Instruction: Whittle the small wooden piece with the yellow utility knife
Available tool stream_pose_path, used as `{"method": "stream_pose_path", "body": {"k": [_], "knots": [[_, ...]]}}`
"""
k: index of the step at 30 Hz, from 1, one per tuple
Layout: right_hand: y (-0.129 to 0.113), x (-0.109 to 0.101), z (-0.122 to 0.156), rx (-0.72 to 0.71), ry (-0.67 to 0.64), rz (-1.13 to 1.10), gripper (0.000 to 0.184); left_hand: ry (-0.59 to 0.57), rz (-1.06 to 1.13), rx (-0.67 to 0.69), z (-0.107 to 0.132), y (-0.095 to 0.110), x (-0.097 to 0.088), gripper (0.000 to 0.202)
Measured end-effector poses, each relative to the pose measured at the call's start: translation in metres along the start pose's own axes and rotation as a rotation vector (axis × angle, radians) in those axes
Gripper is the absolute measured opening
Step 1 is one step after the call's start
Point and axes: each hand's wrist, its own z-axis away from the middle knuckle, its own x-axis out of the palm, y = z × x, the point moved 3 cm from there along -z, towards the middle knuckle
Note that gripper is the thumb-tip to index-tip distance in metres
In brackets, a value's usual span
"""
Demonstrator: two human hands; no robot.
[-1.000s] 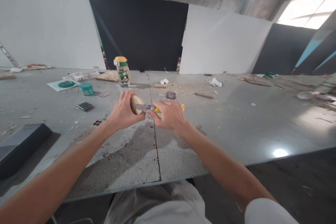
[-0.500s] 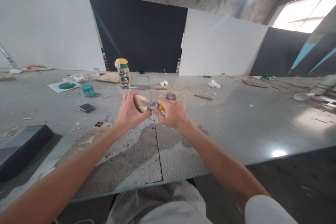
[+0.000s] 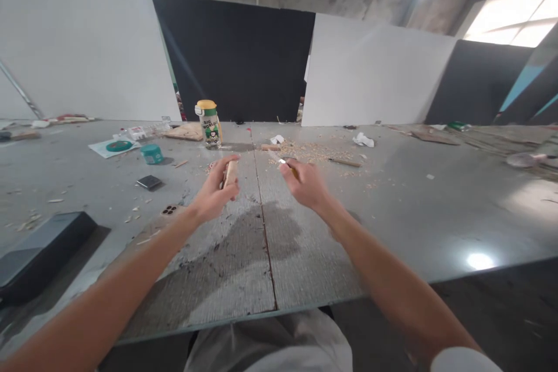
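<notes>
My left hand is closed around a pale carved piece of wood, held upright above the table with the fingers behind it and the thumb in front. To the right, apart from the wood, my right hand grips a yellow-handled knife. The knife's bright metal end points up and to the left; much of the handle is hidden in the fist. Wood shavings lie scattered on the grey table beyond my right hand.
A yellow-lidded bottle stands behind my left hand. A teal jar, a small dark square object and a phone are to the left. A wooden-handled tool and crumpled tissue lie at right. A dark box sits near left.
My hands have moved apart: the knife has left the wood and gone right. The wood has turned in my left hand and now shows a narrower side.
</notes>
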Motion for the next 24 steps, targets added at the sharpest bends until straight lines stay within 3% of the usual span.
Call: {"method": "stream_pose_path", "body": {"k": [3,10,19,22,24], "knots": [[-0.025,0.003,0.011,-0.089,-0.110,0.000,0.042,-0.110,0.172,-0.080,0.001,0.002,0.003,0.061],[-0.045,0.013,0.021,-0.126,-0.218,0.089,0.044,-0.090,0.001,-0.013,0.001,0.001,0.006,0.048],[-0.056,0.016,0.024,-0.148,-0.167,0.217,0.044,-0.030,-0.149,0.133,0.000,0.000,0.010,0.046],[-0.054,0.015,0.023,-0.196,-0.121,0.241,0.045,-0.072,-0.134,0.152,0.000,0.003,0.007,0.047],[-0.041,0.007,0.017,-0.200,-0.071,0.247,0.047,-0.119,-0.078,0.119,0.001,0.002,0.004,0.049]]}}
